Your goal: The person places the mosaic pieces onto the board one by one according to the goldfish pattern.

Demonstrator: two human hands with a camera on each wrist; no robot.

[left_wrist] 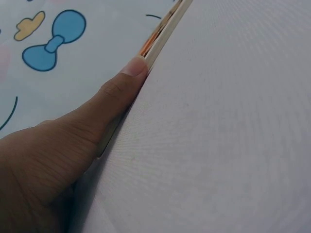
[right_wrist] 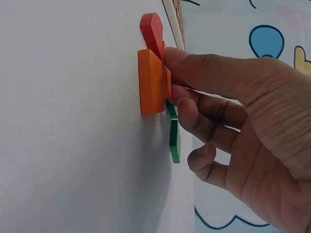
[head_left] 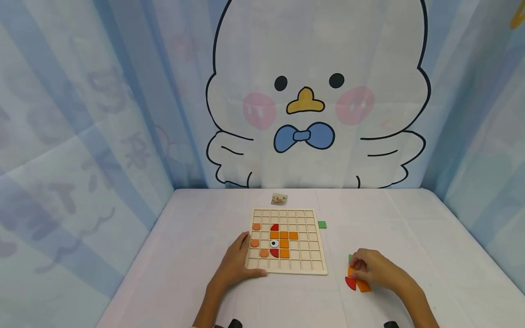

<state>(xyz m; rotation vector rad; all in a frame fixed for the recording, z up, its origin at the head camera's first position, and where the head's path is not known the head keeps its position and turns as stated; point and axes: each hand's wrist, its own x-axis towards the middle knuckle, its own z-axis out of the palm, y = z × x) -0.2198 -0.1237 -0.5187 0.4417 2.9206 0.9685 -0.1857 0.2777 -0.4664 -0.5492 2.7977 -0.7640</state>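
A wooden grid board [head_left: 305,264] lies flat on the table, holding orange squares [head_left: 284,235], red quarter-circle tiles [head_left: 274,253], orange discs [head_left: 264,253] and a white disc with a black pupil [head_left: 274,243]. My left hand [head_left: 235,264] holds the board's near left corner, fingers along the left side and thumb [left_wrist: 133,68] on the near edge. Right of the board, my right hand [head_left: 375,269] pinches an orange tile [right_wrist: 168,83] between thumb and fingers, low over a small group of loose tiles. Beside it are another orange tile [head_left: 363,286], a red quarter-circle piece [head_left: 350,283] and green tiles [right_wrist: 175,141].
A small patterned card or packet [head_left: 279,199] lies behind the board. One green tile [head_left: 322,224] sits just off the board's right edge. The white tabletop [head_left: 197,223] meets a curtain [head_left: 188,136] with a cartoon bird at the back.
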